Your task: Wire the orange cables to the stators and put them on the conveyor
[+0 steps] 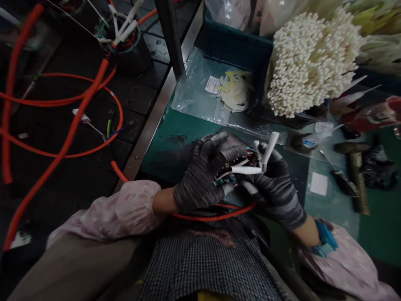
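In front of my lap, both gloved hands are on a part packed with red, black and green wiring [228, 179], from which white sleeves [247, 170] stick out. My left hand [203, 175] curls around its left side, fingers over the top. On the right, my right hand [274, 182] is closed at the base of the white sleeves; its fingertips are partly hidden behind them. An orange cable [216, 218] passes just below the hands. Dark grey knit gloves cover both hands, with bare-looking fingertips or lighter tips on some fingers.
Beyond the hands lie a plastic bag with yellowish flat pieces [238, 90] and a large bundle of white-tipped sticks [313, 62]. A hammer [359, 175] and a screwdriver [343, 179] lie right. Orange cables [90, 98] loop across the left, near a dark pot-shaped part [131, 54].
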{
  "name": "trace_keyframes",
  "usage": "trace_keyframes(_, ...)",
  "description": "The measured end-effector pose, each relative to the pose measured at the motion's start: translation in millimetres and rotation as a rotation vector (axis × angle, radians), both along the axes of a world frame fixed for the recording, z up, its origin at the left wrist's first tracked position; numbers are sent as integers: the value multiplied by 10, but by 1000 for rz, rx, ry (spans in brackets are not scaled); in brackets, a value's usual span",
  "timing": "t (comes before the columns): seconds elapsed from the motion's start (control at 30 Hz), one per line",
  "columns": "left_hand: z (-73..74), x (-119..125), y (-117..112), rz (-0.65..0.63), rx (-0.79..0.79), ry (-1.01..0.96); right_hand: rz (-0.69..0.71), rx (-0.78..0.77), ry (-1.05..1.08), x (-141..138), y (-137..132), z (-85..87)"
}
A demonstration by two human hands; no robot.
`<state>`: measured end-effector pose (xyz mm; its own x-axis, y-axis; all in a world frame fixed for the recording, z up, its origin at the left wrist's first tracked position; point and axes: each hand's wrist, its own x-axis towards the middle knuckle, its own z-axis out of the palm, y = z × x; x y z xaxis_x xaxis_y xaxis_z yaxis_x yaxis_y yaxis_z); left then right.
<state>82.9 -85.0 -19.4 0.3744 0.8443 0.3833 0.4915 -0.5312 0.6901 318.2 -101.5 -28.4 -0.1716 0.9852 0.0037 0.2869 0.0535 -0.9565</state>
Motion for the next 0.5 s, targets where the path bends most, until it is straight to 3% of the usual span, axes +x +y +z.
trace_keyframes(0.2, 100, 10, 38, -19, 21, 80, 39, 157, -31, -15, 59, -49)
trace_keyframes(0.37, 167, 81, 92, -68, 80, 135, 159, 405, -333, 182, 106, -58)
trace_keyframes(0.5, 213, 168, 146, -97, 21, 227, 219, 586, -522, 308, 123, -76)
